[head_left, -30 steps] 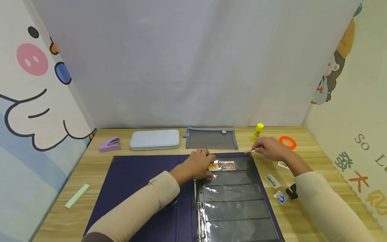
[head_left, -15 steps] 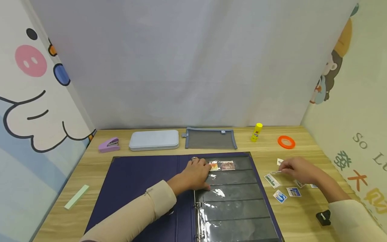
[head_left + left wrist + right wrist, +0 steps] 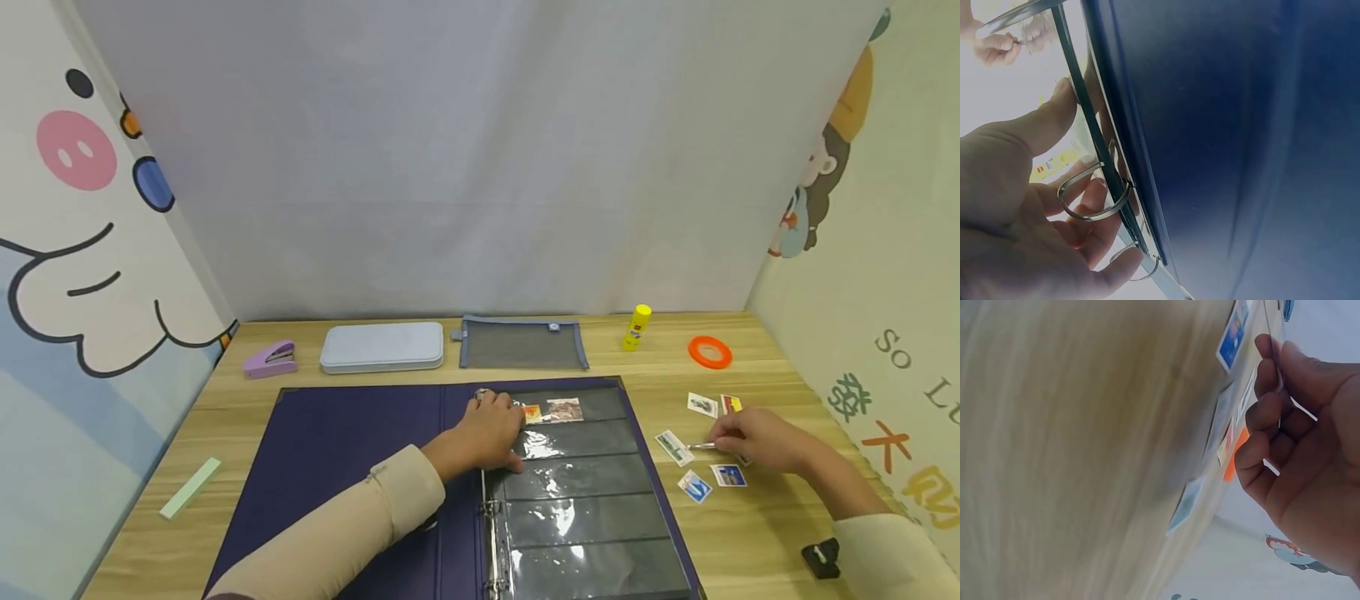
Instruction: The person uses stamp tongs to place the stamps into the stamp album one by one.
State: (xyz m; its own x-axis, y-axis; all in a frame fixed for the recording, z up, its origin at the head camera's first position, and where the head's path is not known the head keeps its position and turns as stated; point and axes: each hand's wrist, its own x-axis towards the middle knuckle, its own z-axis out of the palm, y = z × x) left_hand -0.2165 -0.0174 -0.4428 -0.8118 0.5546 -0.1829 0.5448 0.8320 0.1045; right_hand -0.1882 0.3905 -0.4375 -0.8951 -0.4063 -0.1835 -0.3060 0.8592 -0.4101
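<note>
My right hand [image 3: 757, 439] pinches slim metal tweezers [image 3: 702, 447] above the table right of the album. Their tips are at the edge of a green-and-white stamp [image 3: 674, 447]; contact cannot be told. Around them lie a blue-and-white stamp [image 3: 694, 487], a dark blue stamp [image 3: 729, 475], a grey stamp [image 3: 702, 405] and a red-and-yellow stamp [image 3: 731, 403]. Another is partly hidden under the hand. My left hand [image 3: 486, 431] rests on the stamp album page [image 3: 592, 475], fingers spread by the metal rings [image 3: 1094, 215]. An orange stamp [image 3: 532, 413] and a brownish stamp [image 3: 565, 409] occupy its top row.
Along the back stand a purple stapler [image 3: 271, 360], a pale case [image 3: 382, 347], a grey mesh pouch [image 3: 522, 344], a yellow glue stick [image 3: 637, 327] and an orange tape roll [image 3: 709, 352]. A light green strip [image 3: 190, 488] lies left, a small black object [image 3: 821, 558] near my right sleeve.
My right hand has moved with the tweezers from the album's top right corner, rightward and nearer, to the loose stamps. My left hand has shifted slightly left, uncovering more of the orange stamp.
</note>
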